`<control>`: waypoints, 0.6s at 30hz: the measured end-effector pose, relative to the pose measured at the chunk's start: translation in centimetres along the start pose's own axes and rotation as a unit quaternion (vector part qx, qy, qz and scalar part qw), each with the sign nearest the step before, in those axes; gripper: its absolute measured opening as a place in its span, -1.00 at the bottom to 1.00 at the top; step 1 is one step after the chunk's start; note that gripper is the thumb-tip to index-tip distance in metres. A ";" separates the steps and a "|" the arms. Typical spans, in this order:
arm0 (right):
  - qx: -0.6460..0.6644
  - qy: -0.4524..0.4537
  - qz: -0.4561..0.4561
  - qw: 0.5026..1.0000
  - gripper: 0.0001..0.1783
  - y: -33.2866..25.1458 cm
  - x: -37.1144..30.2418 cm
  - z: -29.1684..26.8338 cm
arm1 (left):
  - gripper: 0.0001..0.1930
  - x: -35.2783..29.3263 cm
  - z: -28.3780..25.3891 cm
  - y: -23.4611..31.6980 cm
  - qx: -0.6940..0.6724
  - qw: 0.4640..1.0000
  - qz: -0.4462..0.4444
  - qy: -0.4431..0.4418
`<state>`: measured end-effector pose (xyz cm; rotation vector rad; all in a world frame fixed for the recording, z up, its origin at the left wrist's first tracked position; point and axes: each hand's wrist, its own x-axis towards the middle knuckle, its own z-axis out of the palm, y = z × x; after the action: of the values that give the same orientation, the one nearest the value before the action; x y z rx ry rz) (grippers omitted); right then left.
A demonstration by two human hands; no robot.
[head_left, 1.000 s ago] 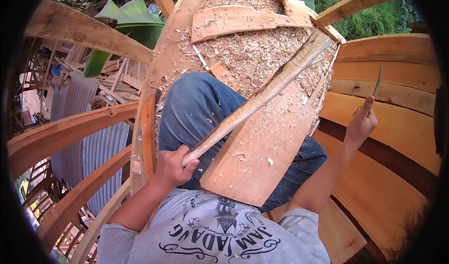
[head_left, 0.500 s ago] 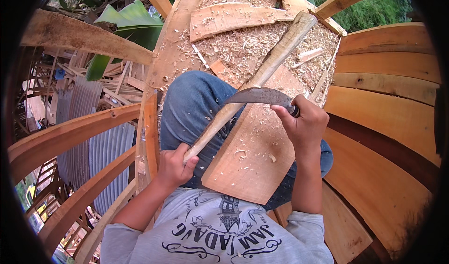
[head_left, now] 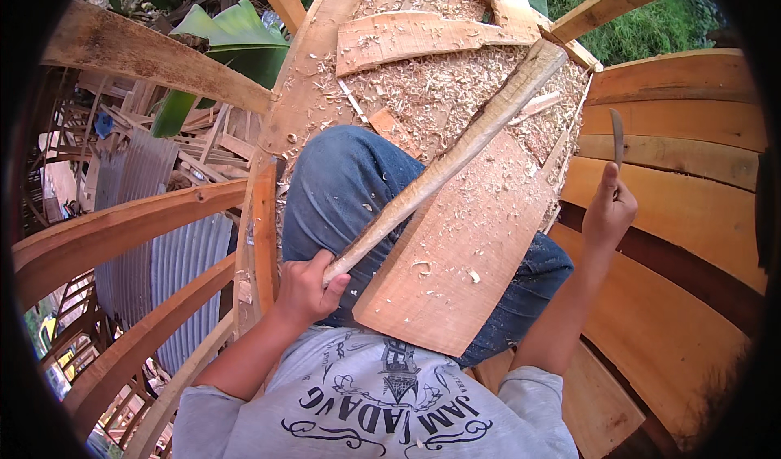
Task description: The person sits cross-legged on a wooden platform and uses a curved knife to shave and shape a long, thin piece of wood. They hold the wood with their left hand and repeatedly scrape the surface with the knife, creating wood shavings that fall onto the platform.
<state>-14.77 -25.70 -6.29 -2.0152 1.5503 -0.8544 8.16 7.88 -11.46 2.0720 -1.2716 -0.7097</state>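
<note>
My left hand (head_left: 310, 287) is closed round the thin near end of a long wooden stick (head_left: 447, 162). The stick slants up to the right, thicker at its far end, with rough dark bark along part of one side. Under it a broad wooden board (head_left: 455, 272) lies over my lap, dotted with shavings. Out to the right, my right hand (head_left: 610, 207) grips a knife (head_left: 617, 134) with a curved metal blade pointing up, apart from the stick. The knife's handle is mostly hidden in my fist.
Wood shavings (head_left: 423, 85) cover the floor ahead, where a cut plank (head_left: 407, 38) lies. A wall of orange-brown boards (head_left: 667, 182) stands close on the right. Wooden rails (head_left: 130, 223) run along the left, with corrugated metal sheets (head_left: 191, 280) and scrap wood beyond.
My right hand has swung the knife off the stick, out to the right and upright. The stick's far end has shifted slightly right and down; my left hand keeps its grip.
</note>
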 end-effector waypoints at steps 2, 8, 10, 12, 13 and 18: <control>-0.027 -0.076 -0.072 0.994 -0.34 -2.9 -4.0 1.5 | -0.55 0.1 0.2 -0.2 0.001 1.000 0.008 0.002; -0.104 -0.177 -0.195 0.959 -0.32 -6.1 -7.9 5.3 | -0.56 0.3 0.0 0.6 -0.007 1.000 -0.012 0.007; -0.128 -0.160 -0.218 0.954 -0.32 -6.2 -7.3 5.3 | -0.56 0.3 0.1 0.5 -0.001 1.000 -0.005 0.013; -0.146 -0.143 -0.244 0.948 -0.30 -6.3 -6.5 5.5 | -0.56 0.3 0.0 0.3 -0.004 1.000 -0.004 0.016; -0.130 -0.130 -0.230 0.956 -0.30 -6.1 -6.2 5.6 | -0.56 0.3 0.0 0.2 -0.011 1.000 -0.007 0.013; 0.041 -0.027 -0.003 0.999 -0.30 -0.7 -1.2 4.9 | -0.57 -0.1 -0.1 -0.1 0.001 1.000 0.009 0.005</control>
<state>-11.05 -24.42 -9.52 -1.9691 1.4564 -0.8461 8.23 8.06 -11.48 2.0604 -1.2834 -0.6908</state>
